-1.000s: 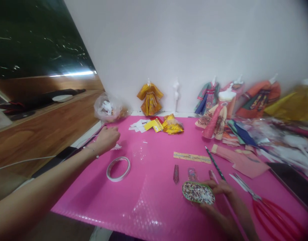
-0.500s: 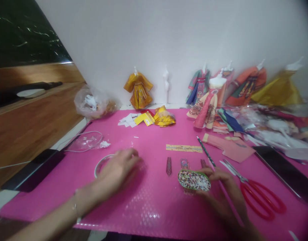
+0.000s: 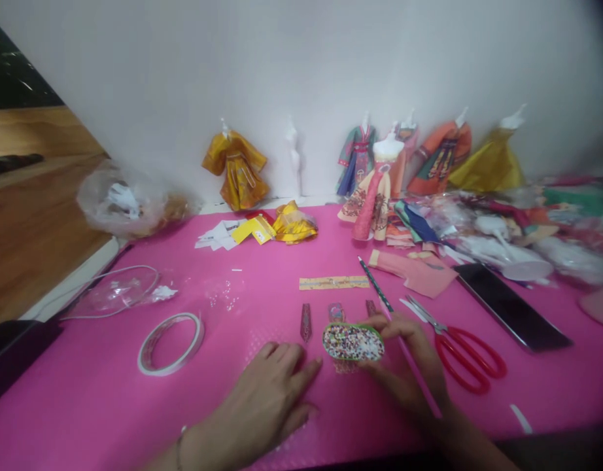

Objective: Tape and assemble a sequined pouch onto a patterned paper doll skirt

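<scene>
Since a second ago your left hand (image 3: 276, 392) has come back to lie flat and spread just left of the speckled oval paper piece (image 3: 353, 342), which your right hand (image 3: 404, 363) pinches by its right edge; it looks light and flimsy, so grip its rim gently.

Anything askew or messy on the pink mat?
Mostly tidy near the hands. Odd spots: a crumpled yellow garment lying among loose paper scraps at the back, and a jumbled heap of fabric and plastic at the right.
</scene>
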Available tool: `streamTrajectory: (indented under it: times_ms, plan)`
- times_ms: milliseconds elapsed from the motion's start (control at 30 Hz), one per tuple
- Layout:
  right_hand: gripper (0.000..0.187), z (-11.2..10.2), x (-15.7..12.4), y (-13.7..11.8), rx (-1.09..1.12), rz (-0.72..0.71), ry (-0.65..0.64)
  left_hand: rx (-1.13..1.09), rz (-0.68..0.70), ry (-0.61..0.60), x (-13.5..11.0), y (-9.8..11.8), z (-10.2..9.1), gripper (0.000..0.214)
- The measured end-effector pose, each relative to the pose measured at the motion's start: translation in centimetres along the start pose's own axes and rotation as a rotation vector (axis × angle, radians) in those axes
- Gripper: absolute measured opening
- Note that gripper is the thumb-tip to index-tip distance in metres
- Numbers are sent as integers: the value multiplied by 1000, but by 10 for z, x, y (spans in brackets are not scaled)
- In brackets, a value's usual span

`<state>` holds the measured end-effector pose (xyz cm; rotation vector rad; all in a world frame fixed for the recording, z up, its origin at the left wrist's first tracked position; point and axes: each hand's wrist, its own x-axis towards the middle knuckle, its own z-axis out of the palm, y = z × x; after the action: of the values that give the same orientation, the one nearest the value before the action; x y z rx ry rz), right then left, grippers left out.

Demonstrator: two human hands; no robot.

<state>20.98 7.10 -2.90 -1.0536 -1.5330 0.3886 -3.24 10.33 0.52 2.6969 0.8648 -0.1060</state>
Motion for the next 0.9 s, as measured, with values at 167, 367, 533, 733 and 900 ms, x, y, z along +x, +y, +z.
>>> streamTrajectory:
  times_ms: [167,367,533,733,900]
  plan:
    - [34,0,-3,5,25,6,-45,42,21,12,4,-3,2,38]
    - [35,-1,-5,8,52,20,-53,61,86,144,1,-11,1,36]
    - [34,1,-6,9,27,35,-53,82,104,444,-5,-20,-17,28]
    - [32,2,-4,9,-10,-4,-95,45,171,652,12,-8,-39,21]
    - [33,2,-4,9,-30,-3,-93,-6,208,691,39,8,-41,8]
